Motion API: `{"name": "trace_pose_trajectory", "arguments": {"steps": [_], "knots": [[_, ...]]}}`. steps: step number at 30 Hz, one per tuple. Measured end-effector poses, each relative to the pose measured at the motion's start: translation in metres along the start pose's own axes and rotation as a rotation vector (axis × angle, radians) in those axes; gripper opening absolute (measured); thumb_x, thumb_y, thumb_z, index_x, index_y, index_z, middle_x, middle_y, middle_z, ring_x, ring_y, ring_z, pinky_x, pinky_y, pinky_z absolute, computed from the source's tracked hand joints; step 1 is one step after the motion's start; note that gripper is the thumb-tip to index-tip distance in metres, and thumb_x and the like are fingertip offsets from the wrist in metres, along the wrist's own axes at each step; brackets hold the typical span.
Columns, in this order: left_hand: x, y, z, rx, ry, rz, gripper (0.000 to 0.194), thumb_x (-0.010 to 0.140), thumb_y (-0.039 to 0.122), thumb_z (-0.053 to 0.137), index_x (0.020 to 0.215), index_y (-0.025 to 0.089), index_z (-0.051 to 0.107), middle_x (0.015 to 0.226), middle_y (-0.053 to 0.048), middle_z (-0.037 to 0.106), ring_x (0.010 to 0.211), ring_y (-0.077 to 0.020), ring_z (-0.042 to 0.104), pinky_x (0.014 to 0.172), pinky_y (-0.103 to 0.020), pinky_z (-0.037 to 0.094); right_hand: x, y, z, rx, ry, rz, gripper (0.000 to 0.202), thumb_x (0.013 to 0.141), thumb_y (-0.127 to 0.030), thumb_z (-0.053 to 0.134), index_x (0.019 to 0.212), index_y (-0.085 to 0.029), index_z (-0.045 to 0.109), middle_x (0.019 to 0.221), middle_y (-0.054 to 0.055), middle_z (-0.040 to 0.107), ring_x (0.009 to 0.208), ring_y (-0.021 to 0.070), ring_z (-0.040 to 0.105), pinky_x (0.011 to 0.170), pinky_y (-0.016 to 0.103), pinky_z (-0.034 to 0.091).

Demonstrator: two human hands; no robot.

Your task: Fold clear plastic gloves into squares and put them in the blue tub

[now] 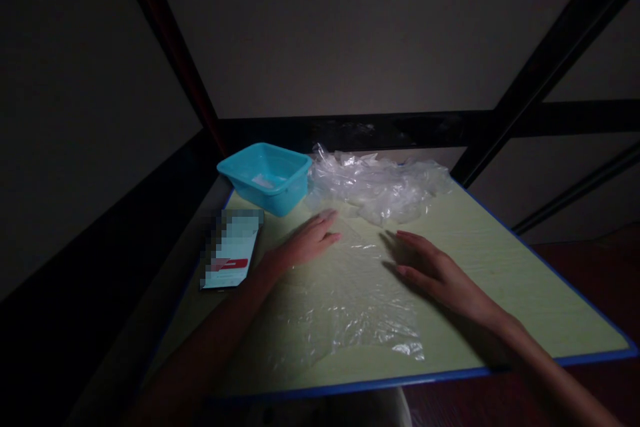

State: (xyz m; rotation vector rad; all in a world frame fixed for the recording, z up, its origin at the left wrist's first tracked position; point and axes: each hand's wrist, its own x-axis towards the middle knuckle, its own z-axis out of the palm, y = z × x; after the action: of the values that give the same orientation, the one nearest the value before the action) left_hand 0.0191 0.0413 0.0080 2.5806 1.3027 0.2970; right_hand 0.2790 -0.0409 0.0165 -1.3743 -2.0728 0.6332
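Note:
A clear plastic bag point(370, 310) lies spread out on the pale yellow table, its lower edge close to the blue-trimmed front. My left hand point(311, 241) rests at the bag's upper left part, fingers stretched out and thumb apart, gripping nothing. To the right of the bag, my right hand point(439, 273) hovers just over the table with its fingers extended and nothing in them. Beyond both hands sits a crumpled heap of clear plastic bags point(380, 187).
A turquoise plastic basin point(280, 199) stands at the back left with something small and whitish inside. In front of it lies a phone point(233, 250) with a lit, partly blurred screen. The table point(520, 307) has a blue edge and meets a wall with dark beams.

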Motion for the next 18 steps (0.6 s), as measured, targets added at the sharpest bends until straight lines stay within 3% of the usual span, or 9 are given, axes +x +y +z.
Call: {"name": "trace_pose_trajectory", "arguments": {"steps": [4, 8, 12, 18], "knots": [[0.021, 0.005, -0.015, 0.010, -0.114, 0.096, 0.054, 0.084, 0.029, 0.055, 0.132, 0.009, 0.039, 0.138, -0.016, 0.044, 0.127, -0.0197, 0.042, 0.103, -0.029, 0.033, 0.024, 0.007, -0.002, -0.026, -0.092, -0.060, 0.041, 0.077, -0.030, 0.057, 0.116, -0.017, 0.055, 0.110, 0.011, 0.060, 0.096, 0.0227, 0.060, 0.085, 0.040, 0.050], [0.042, 0.013, -0.029, 0.046, -0.231, 0.168, 0.057, 0.070, 0.027, 0.070, 0.122, 0.014, 0.050, 0.126, -0.012, 0.054, 0.113, -0.0232, 0.052, 0.093, -0.030, 0.040, 0.035, 0.013, 0.001, -0.058, -0.171, -0.050, 0.047, 0.068, -0.020, 0.063, 0.114, -0.016, 0.056, 0.086, 0.004, 0.061, 0.075, 0.0172, 0.058, 0.067, 0.031, 0.050], [0.051, 0.021, -0.035, 0.085, -0.307, 0.206, 0.038, 0.066, 0.025, 0.070, 0.102, 0.016, 0.059, 0.103, -0.006, 0.063, 0.095, -0.0220, 0.058, 0.079, -0.028, 0.043, 0.037, 0.014, 0.005, 0.114, -0.201, 0.044, 0.051, 0.063, -0.017, 0.065, 0.113, -0.016, 0.054, 0.069, -0.003, 0.054, 0.062, 0.0130, 0.052, 0.055, 0.026, 0.044], [0.045, 0.021, -0.031, 0.097, -0.290, 0.221, 0.012, 0.065, 0.012, 0.062, 0.075, 0.015, 0.056, 0.085, -0.001, 0.057, 0.085, -0.0172, 0.053, 0.075, -0.024, 0.040, 0.034, 0.016, 0.016, 0.420, -0.146, 0.153, 0.040, 0.061, -0.020, 0.067, 0.099, -0.015, 0.056, 0.061, -0.006, 0.048, 0.053, 0.0105, 0.047, 0.050, 0.025, 0.039]]}}
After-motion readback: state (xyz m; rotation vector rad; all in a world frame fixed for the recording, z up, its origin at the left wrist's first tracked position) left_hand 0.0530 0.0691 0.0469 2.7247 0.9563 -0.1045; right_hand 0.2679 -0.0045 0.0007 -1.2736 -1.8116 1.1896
